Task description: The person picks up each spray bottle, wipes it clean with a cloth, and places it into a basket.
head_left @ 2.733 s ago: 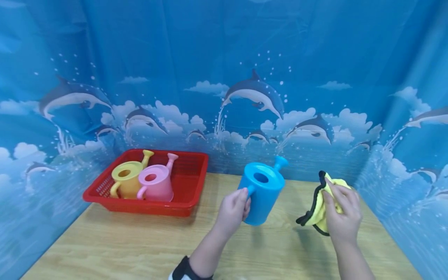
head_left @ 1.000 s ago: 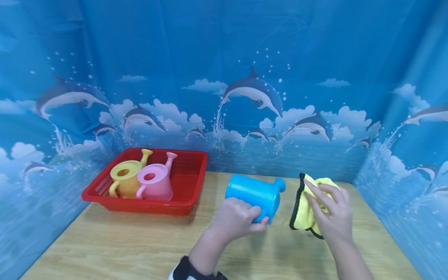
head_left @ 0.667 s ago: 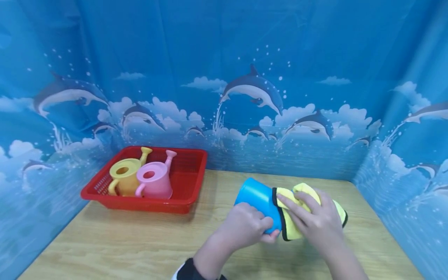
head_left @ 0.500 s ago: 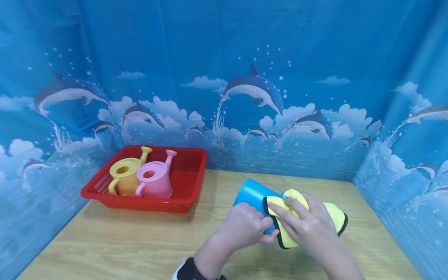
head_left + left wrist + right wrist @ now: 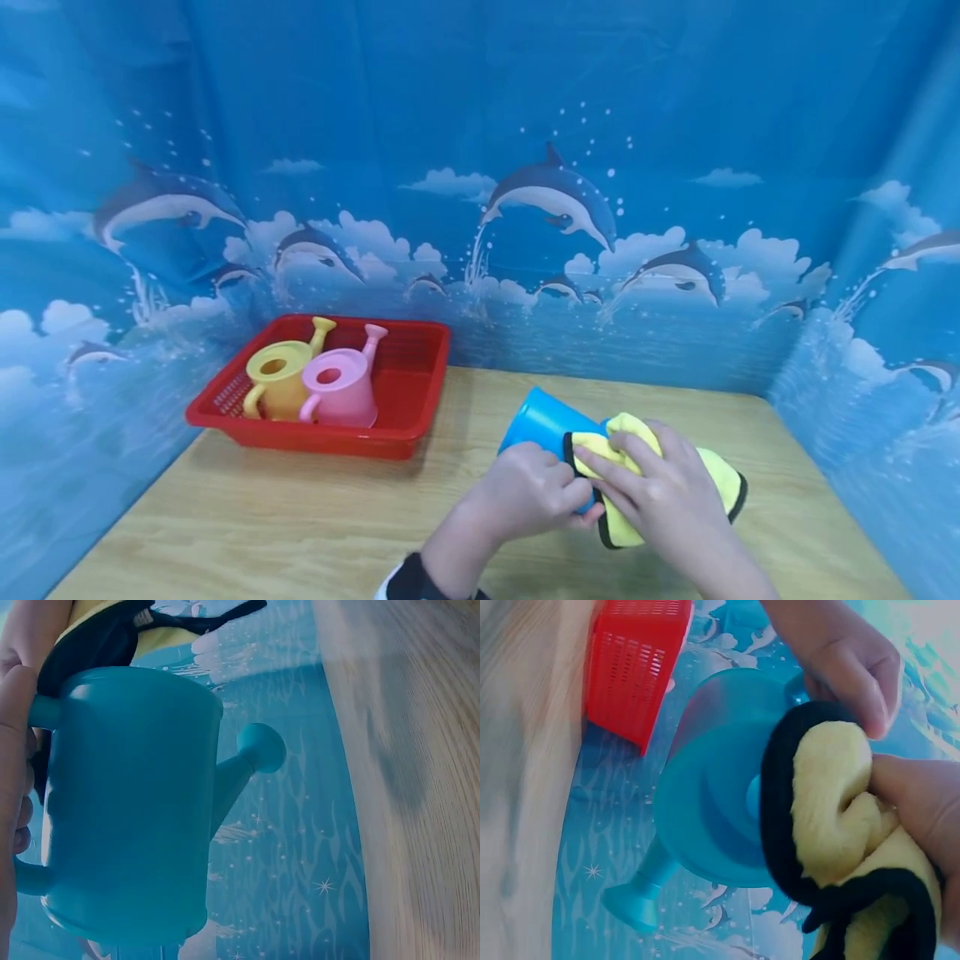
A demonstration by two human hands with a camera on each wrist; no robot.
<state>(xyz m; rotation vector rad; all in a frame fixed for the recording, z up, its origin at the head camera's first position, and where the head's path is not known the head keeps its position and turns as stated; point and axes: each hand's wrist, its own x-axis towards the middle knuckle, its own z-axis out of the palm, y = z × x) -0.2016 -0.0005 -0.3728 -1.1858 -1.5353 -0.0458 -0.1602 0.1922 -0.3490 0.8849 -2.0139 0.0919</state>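
My left hand [image 5: 521, 493] grips the handle of a blue toy watering can [image 5: 543, 423], tipped on its side above the table, base to the upper left. In the left wrist view the can's body [image 5: 135, 802] and its spout [image 5: 262, 748] show, with fingers through the handle. My right hand [image 5: 663, 492] pinches a yellow cloth with black edging [image 5: 621, 530] and presses it over the top end of the can, hiding most of that end in the head view. From the right wrist, the bunched cloth [image 5: 829, 806] overlaps the can's opening.
A red plastic basket [image 5: 315, 442] stands at the left of the wooden table [image 5: 285, 517], holding a yellow watering can [image 5: 285, 396] and a pink watering can [image 5: 348, 400]. A blue dolphin-print curtain [image 5: 420, 100] surrounds the back and sides.
The blue can has gone from upright to lying on its side, top end turned right. My right hand has brought the cloth leftward onto it, then shifted slightly along it.
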